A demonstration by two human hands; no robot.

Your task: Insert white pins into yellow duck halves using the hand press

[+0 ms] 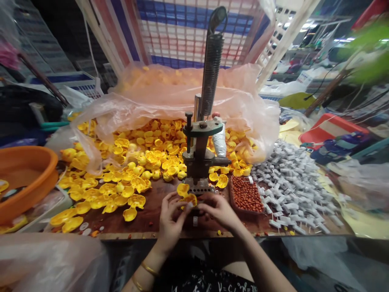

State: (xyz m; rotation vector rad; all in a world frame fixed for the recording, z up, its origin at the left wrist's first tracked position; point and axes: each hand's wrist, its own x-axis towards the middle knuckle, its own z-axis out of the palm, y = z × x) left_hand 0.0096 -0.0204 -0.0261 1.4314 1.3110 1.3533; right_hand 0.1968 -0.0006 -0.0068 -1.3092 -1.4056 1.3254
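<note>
Between the thumb and fingers of my left hand [172, 217] is a hollow yellow plastic duck shell [183, 189], its open side showing. My right hand [220, 210] comes in from the other side, thumb and fingers pinched close to the shell's right edge; whatever they hold is too small or hidden to make out. Both hands are just in front of the hand press [199, 158], near its perforated base plate [200, 189]. A small pale grey piece [195, 221] lies on the table below my fingers.
Yellow shell halves [103, 190] are spread left and behind, spilling from a clear plastic bag [146, 101]. A tray of small reddish-brown beads [246, 194] stands right of the press, beside heaped grey pieces with thin pins [298, 186]. An orange basin [27, 178] sits far left.
</note>
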